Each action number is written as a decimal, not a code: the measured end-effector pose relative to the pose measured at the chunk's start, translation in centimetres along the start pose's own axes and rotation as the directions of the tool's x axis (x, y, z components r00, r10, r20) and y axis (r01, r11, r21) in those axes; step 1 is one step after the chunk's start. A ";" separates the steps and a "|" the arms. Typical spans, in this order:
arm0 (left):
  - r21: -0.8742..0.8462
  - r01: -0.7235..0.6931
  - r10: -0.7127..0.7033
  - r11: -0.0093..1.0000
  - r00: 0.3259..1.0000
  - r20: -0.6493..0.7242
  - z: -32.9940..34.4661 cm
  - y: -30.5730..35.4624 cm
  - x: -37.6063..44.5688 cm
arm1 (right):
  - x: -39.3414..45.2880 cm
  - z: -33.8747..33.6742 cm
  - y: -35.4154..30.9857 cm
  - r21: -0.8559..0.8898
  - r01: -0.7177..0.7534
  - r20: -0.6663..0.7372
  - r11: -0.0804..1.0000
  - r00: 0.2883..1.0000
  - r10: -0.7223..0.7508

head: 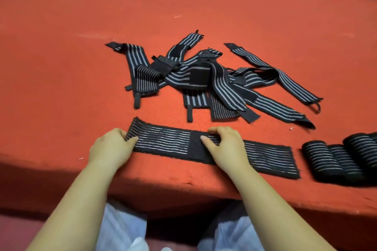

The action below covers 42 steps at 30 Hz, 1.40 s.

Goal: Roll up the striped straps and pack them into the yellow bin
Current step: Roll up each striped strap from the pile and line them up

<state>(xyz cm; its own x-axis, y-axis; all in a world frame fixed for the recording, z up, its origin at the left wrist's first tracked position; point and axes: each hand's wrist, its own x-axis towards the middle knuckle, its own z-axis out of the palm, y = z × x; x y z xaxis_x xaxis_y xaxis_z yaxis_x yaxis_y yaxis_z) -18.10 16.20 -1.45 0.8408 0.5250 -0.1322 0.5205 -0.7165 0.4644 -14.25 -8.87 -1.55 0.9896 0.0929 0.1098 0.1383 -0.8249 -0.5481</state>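
The step in hand looks like the start of a roll: one striped strap (214, 152) lies flat along the near edge of the red surface (61, 57). The left hand (111, 147) pinches its left end with curled fingers (133, 138); the right hand (224, 144) presses its middle with nearly straight fingers. Next, the left end wants tight turning rightward. Unrolled straps (204, 79) pile mid-surface; finished rolls (342, 159) sit toward the near right corner. No yellow bin shows.
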 end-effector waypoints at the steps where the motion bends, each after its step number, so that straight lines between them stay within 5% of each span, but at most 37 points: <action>1: -0.036 -0.024 0.023 0.999 1.000 -0.011 0.1 0.0 -0.2 | 0.2 -0.2 -0.4 -0.013 -0.019 0.031 1.000 0.999 0.019; 5: -0.348 -0.161 0.124 0.923 0.984 -0.125 0.3 0.9 -1.0 | -1.9 -3.0 -2.0 -0.054 -0.081 0.297 0.995 0.950 0.094; 9: -0.726 -0.151 0.220 0.671 0.976 0.000 1.8 4.1 -2.0 | -5.1 -4.1 -2.4 -0.094 -0.029 0.561 0.995 0.824 0.077; 13: -0.814 -0.135 0.456 0.565 0.873 0.172 3.4 8.3 -3.5 | -5.0 -3.7 -1.2 0.282 -0.122 0.251 0.952 0.967 0.049; 16: -0.801 -0.153 0.554 0.578 0.795 0.248 4.5 10.3 -3.7 | -3.2 -2.5 -0.5 0.552 -0.152 0.092 0.820 0.988 0.121; 18: -0.804 -0.140 0.541 0.577 0.803 0.249 5.3 10.4 -3.6 | -2.0 -1.9 -0.3 0.626 -0.181 0.027 0.758 0.977 0.210; 28: -0.890 -0.186 0.546 0.415 0.834 0.080 6.7 9.0 -3.0 | -1.3 0.8 0.8 0.664 -0.006 -0.063 0.748 0.996 0.064; 34: -0.946 -0.060 0.557 0.317 0.819 0.135 6.4 8.8 -2.9 | -1.5 0.3 0.7 0.851 -0.054 0.021 0.523 0.997 0.068; 42: -0.941 -0.020 0.636 0.339 0.742 0.213 6.1 8.5 -3.2 | -1.6 0.1 1.7 0.873 -0.035 0.026 0.486 0.999 0.024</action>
<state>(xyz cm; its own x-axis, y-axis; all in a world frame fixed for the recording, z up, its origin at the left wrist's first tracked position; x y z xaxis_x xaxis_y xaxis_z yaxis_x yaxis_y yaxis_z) -15.46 5.58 -2.45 0.9865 -0.1634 0.0108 0.0189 0.1788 0.9837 -15.64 -10.36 -2.69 0.9933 0.0879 0.0747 0.0675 0.0827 -0.9943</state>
